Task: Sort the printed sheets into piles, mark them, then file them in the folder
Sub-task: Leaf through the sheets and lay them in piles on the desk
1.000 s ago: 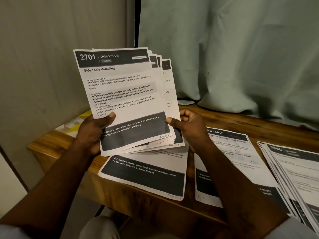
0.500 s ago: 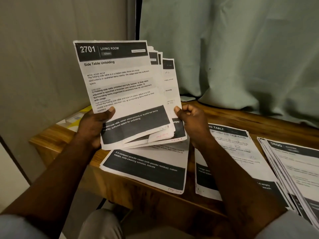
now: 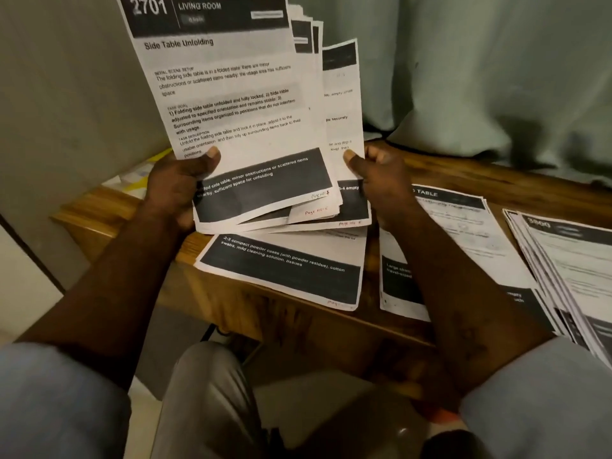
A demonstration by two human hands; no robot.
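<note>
- I sat at a wooden table (image 3: 463,173) that stood in a corner of the room.
- A plain grey wall (image 3: 59,94) was on my left.
- A pale green curtain (image 3: 480,77) hung behind the table and came down to its back edge.
- The floor (image 3: 20,293) on my left looked light.
- My left hand (image 3: 175,187) held the sheets (image 3: 231,111) up above the table. My thumb pressed on the front page and my fingers curled behind.
- My right hand (image 3: 381,177) pinched the right edge of the same sheets, with my thumb in front and my fingers curled behind.
- The sheets were fanned out, so the back ones stuck out to the right.
- The front page said "2701", "Living Room" and "Side Table Unfolding". Some bottom corners had small red writing.
- The near pile (image 3: 281,270) lay flat on the table, just under the sheets. Its front edge hung a little over the table edge.
- The middle pile (image 3: 463,233) lay under my right arm.
- The right pile (image 3: 569,266) lay just beside it, fanned, and ran off the picture.
- A yellow thing (image 3: 139,180) lay at the left back of the table, behind my left hand. I could not tell what it was.
- My knee (image 3: 205,392), in grey cloth, showed below the table edge.
</note>
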